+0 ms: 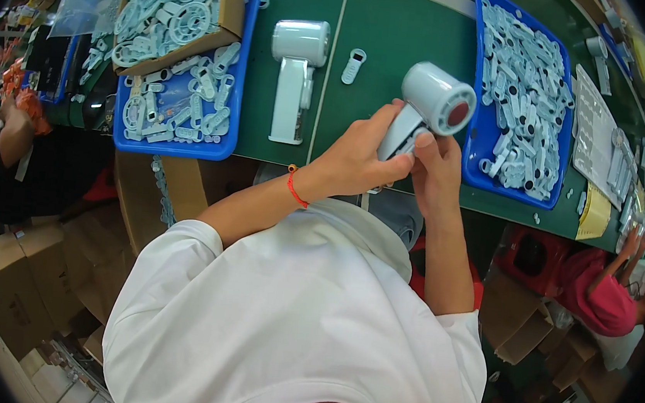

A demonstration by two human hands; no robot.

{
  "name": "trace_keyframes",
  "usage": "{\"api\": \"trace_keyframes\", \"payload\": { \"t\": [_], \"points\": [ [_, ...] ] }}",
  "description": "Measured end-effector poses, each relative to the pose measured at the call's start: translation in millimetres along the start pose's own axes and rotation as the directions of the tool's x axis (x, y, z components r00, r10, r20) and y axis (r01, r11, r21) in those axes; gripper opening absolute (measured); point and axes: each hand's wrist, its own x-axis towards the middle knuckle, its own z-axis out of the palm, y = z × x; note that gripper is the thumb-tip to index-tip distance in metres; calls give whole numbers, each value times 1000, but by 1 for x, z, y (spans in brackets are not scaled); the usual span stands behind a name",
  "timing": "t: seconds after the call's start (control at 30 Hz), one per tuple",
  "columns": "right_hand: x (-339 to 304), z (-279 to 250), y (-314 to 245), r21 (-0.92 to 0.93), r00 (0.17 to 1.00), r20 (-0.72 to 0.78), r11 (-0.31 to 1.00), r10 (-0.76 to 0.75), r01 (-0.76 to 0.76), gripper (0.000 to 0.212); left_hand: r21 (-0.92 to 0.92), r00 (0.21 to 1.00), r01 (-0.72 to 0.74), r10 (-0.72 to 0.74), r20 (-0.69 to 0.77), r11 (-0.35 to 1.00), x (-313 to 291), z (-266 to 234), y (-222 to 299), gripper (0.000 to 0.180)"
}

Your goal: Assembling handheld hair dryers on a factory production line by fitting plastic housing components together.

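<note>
A white handheld fan (435, 96) with a round barrel head and dark reddish centre is tilted between my hands over the table's front edge. My left hand (362, 151) is closed round the left side of its handle, a red string bracelet on that wrist. Against the handle's right side, just below the head, presses the thumb of my right hand (438, 166); its other fingers are partly hidden. A second white handheld fan (294, 74) lies on the green table to the left. Between the two fans rests a small pale plastic cover (354, 66) with a dark window.
On the left, a blue tray (234, 127) holds pale plastic parts and a cardboard box (231, 6) heaped with rings and covers. Another blue tray (473, 155) full of small covers stands at right. Co-workers sit at both sides, with a red stool (528, 256) and cartons nearby.
</note>
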Motion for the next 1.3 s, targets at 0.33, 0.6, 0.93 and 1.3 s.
{"api": "trace_keyframes", "payload": {
  "t": [0.33, 0.6, 0.93, 1.3],
  "points": [
    [9, -6, -5, -424, 631, 253, 502, -733, 754, 30, 140, 941, -212, 240, -237, 967, -24, -6, -24, 33],
    [11, -5, -6, -829, 636, 507, -129, -582, 544, 19, 471, 697, -566, 698, -164, 676, -46, -13, -22, 7],
    [-26, 17, -20, -931, 926, 349, -160, -142, 327, 52, 895, 669, -439, 694, 267, 78, -8, -4, 4, 25],
    [-19, -7, -6, -926, 873, 372, -58, -315, 373, 45, 897, 875, -358, 429, 225, 260, 5, -21, 2, 41]
  ]
}}
